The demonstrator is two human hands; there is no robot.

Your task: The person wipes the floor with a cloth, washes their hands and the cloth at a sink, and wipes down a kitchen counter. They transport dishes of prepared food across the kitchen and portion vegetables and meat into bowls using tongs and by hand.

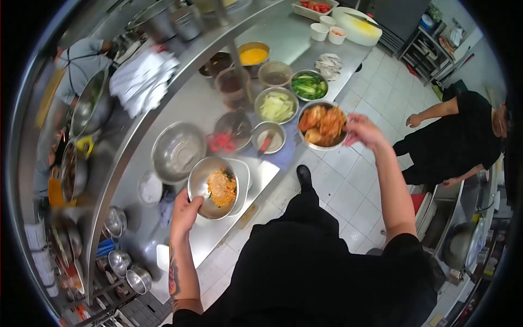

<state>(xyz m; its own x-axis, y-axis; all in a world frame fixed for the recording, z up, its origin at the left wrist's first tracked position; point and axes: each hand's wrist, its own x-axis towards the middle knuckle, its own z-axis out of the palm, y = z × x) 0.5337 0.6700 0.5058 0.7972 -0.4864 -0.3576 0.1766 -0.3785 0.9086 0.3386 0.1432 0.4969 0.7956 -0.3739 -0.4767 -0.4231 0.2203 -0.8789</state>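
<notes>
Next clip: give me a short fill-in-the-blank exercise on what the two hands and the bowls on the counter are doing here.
1. The left hand grips the rim of a steel bowl holding a mound of ____ shredded food.
2. The right hand touches the bowl of fried pieces at its ____ edge in the picture.
3. The bowl of leafy greens stands ____ the bowl of fried pieces on the counter.

Missing words: orange; right; beyond

A bowl of greens (309,85) beside red scissors (221,143).

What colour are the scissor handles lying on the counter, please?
Red; the scissors show best in the head view.
</notes>
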